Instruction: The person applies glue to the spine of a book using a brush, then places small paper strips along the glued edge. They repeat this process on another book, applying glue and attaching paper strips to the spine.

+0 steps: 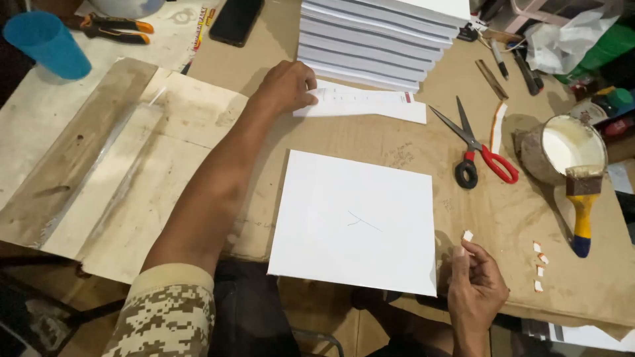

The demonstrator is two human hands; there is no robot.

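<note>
Head view looks straight down on a cardboard-covered worktop (397,142), brown, scuffed and scribbled on. Left hand (286,86) is stretched forward with its fingers curled onto the near end of a long white paper strip (370,104), pinning it flat, so that grip is closed on the strip. The strip lies just in front of a tall stack of white boards (380,36), edges squared up neatly, probably so they're easy to pull one at a time.

Right hand (475,284) sits at the near edge, thumb and fingertips pinching a tiny white scrap (467,236) that looks like a bit of tape or label. More scraps (539,264) of the same kind are lined up just to the right of it, kept handy within reach.

Between the hands lies a square white sheet (354,221), smooth and matte, with a faint pencil mark near the middle, flat on the worktop and slightly overhanging the near edge.

Off to the right: red-handled scissors (476,149) lying open, and a grubby glue pot (562,149) of white paste with a yellow-handled brush (582,198) resting across its rim, so the bristles stay off the cardboard. Far left there's a blue plastic cup (46,43), orange-handled pliers (116,28), and rough worn wooden boards (99,165). A black phone (236,20) lies up top.
</note>
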